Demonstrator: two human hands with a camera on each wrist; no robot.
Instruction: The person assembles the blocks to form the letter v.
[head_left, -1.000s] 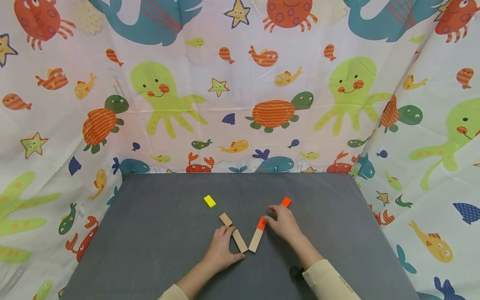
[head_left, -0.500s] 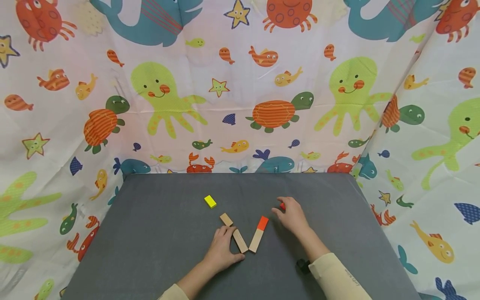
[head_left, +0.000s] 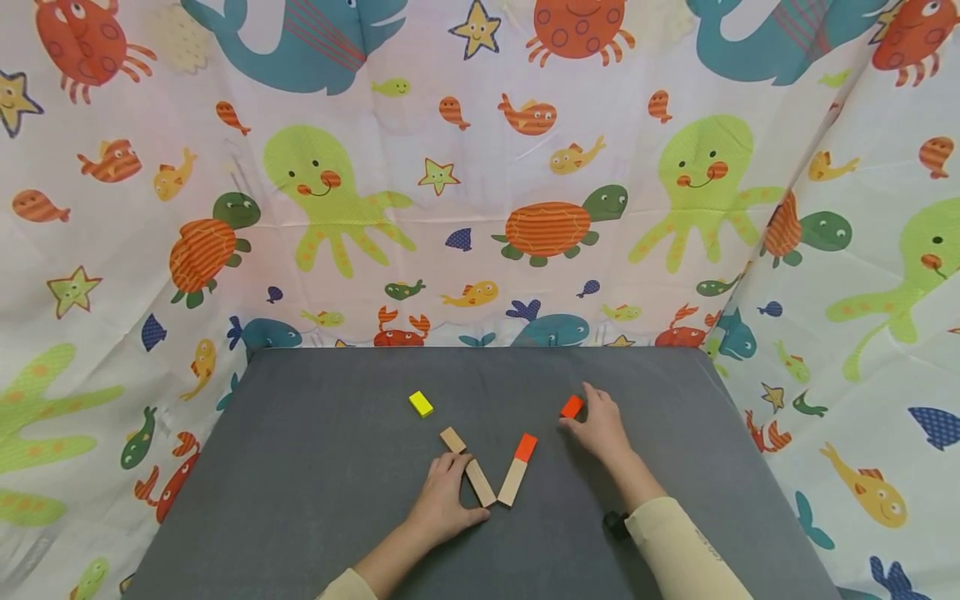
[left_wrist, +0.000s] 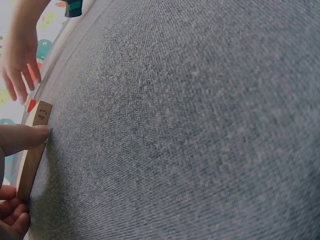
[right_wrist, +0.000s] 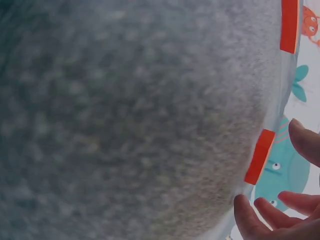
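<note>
My left hand (head_left: 444,498) spans a plain wooden block (head_left: 480,483), fingers at its far end and thumb at its near end. In the left wrist view the thumb rests by the end marked 43. Another wooden block (head_left: 513,482) meets it near the bottom in a V, with a red block (head_left: 526,447) against its far end. A shorter wooden block (head_left: 452,439) lies just beyond my left fingers. My right hand (head_left: 602,427) is around a lone red block (head_left: 572,407), fingers spread; in the right wrist view thumb and fingers stand apart from it.
A yellow block (head_left: 421,404) lies farther back on the left. The grey table (head_left: 337,500) ends at a curtain (head_left: 465,250) printed with sea animals. A small black object (head_left: 617,525) is by my right sleeve.
My right hand has moved right and away from the red block in the V, to the lone red block farther back. My left hand and its block have stayed put.
</note>
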